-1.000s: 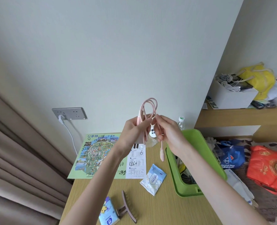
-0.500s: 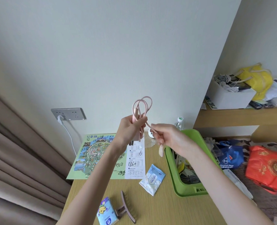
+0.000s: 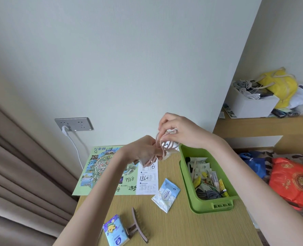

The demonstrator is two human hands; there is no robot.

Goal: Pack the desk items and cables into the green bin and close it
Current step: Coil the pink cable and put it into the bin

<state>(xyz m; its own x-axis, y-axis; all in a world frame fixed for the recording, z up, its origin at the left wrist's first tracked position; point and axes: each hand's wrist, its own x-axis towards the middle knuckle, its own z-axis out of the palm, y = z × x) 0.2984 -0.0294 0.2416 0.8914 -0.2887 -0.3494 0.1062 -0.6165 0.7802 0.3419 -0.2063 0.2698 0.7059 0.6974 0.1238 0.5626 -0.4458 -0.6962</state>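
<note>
Right hand [image 3: 180,130] risen above left hand [image 3: 143,151] | both grips curled round coiled pink cable [image 3: 167,146] | green bin [image 3: 216,208] at 4 o'clock.

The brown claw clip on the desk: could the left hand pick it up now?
Probably not yet: the left hand grips the coiled pink cable. Nothing blocks the way to the brown claw clip, though.

The green bin [image 3: 207,209] stands open at the right of the surface [image 3: 182,228], its mouth free from above. Packets and a grey cable [image 3: 209,194] cover its floor. The left hand [image 3: 143,150] and right hand [image 3: 179,132], gripping a pink cable [image 3: 165,146], hang just beyond its far left corner. A bare strip separates the bin from the wipes packet [image 3: 165,194]. A hair clip [image 3: 138,226] and tissue pack [image 3: 114,231] occupy the near left.
</note>
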